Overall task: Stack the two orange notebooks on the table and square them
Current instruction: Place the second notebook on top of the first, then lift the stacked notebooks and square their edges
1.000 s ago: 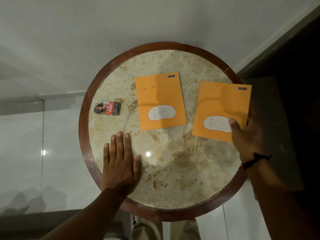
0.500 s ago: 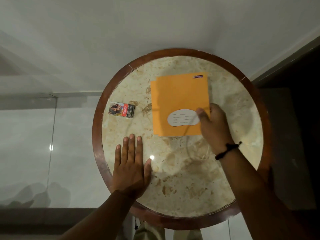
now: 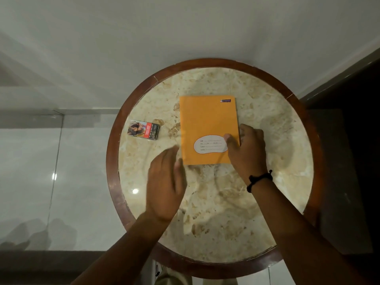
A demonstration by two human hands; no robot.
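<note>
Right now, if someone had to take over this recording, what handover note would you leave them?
Right hand: on the stack's right edge, thumb on the top cover.
Left hand: blurred, open, beside the stack's lower left corner, holding nothing.
Orange notebooks: stacked mid-table; only the top cover shows, a thin sliver along the right edge.
Done: stacking.
Left: press both sides to square the edges.
Small printed box lies clear, left.

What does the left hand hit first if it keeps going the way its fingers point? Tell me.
Probably the near-left corner of the orange notebook stack: the left hand is blurred, fingertips almost at that edge. Its height above the table is unclear.
</note>
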